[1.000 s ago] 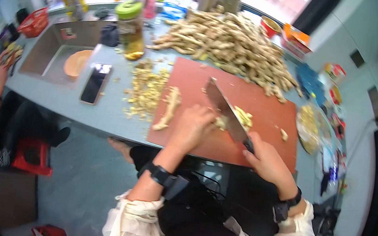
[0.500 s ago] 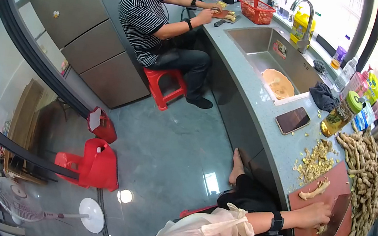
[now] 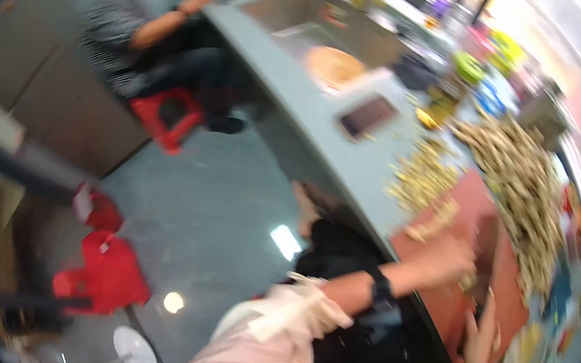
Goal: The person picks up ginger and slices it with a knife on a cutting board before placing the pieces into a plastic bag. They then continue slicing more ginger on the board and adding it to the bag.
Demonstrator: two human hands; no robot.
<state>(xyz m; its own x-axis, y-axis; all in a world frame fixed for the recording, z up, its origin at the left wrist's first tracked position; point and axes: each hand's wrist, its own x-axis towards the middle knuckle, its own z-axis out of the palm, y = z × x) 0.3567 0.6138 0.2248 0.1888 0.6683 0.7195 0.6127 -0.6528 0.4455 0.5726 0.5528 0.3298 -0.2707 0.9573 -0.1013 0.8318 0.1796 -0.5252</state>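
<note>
My left hand (image 3: 448,263), blurred, has its fingers closed and pressed down on a small pale ginger piece (image 3: 468,283) on the red cutting board (image 3: 439,310). My right hand (image 3: 480,331), at the board's near end, is wrapped round the handle of a kitchen knife (image 3: 486,250). The wide blade lies just right of my left fingers. A larger peeled piece of ginger (image 3: 433,222) rests on the board beyond my left hand. Past the board's far edge is a heap of yellowish ginger slices (image 3: 421,174). Long unpeeled roots (image 3: 519,191) are piled along its right side.
A phone (image 3: 368,117) lies on the counter by the sink (image 3: 284,17), which holds an orange bowl (image 3: 335,67). Bottles, including a green-lidded jar (image 3: 461,75), line the window side. Another person (image 3: 116,23) sits on a red stool (image 3: 165,119) at the counter's far end.
The whole view has swung and blurred, shifting the scene left and up. More of my right hand and forearm shows. Both hands keep their holds at the board.
</note>
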